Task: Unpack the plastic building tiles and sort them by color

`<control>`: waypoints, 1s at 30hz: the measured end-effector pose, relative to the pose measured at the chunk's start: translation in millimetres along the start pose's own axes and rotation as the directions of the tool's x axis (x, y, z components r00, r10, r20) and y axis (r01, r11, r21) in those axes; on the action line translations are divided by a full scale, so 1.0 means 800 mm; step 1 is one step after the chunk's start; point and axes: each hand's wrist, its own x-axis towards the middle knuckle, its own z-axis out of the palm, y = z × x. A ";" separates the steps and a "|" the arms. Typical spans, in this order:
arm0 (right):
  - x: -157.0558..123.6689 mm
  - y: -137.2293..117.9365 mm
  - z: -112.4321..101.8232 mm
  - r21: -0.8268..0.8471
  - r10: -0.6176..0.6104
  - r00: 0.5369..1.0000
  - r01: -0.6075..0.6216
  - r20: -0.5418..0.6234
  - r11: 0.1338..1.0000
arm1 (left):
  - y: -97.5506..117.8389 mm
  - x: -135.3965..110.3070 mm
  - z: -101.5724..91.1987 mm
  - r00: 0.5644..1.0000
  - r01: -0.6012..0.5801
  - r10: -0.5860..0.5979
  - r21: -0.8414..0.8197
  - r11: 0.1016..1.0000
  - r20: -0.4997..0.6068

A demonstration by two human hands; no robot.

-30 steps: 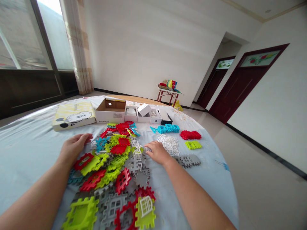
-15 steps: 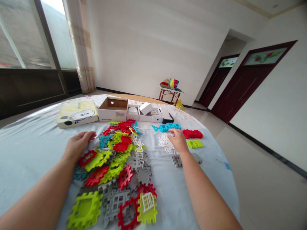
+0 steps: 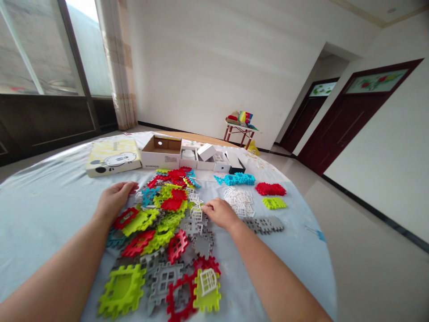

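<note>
A heap of interlocking plastic tiles in red, lime, grey, teal and white covers the middle of the round table. My left hand rests flat on the heap's left side, fingers stretched out, touching a red tile. My right hand lies at the heap's right edge, its fingertips on small white grid pieces. To the right lie sorted piles: white, teal, red, lime and grey.
At the table's far side stand a yellow cartoon-printed box, an open cardboard box and several small white boxes. A small red-legged table with items stands by the far wall. Dark doors are on the right.
My right hand went out to the white pile on the right, then came back to the heap's right edge. My left hand stayed on the heap.
</note>
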 end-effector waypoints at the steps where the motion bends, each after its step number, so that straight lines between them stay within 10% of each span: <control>1: 0.000 -0.003 0.002 -0.001 0.004 1.000 -0.004 0.010 1.000 | 0.001 0.000 0.000 1.000 0.001 -0.001 0.006 1.000 0.000; 14: 0.010 -0.005 0.033 0.573 0.119 0.993 -0.096 -0.004 0.814 | 0.010 -0.009 0.001 1.000 0.004 -0.004 0.050 0.999 -0.006; 30: 0.017 -0.019 0.038 0.666 0.141 0.982 -0.019 -0.130 0.746 | 0.004 -0.003 0.000 1.000 -0.004 0.003 0.098 0.995 0.008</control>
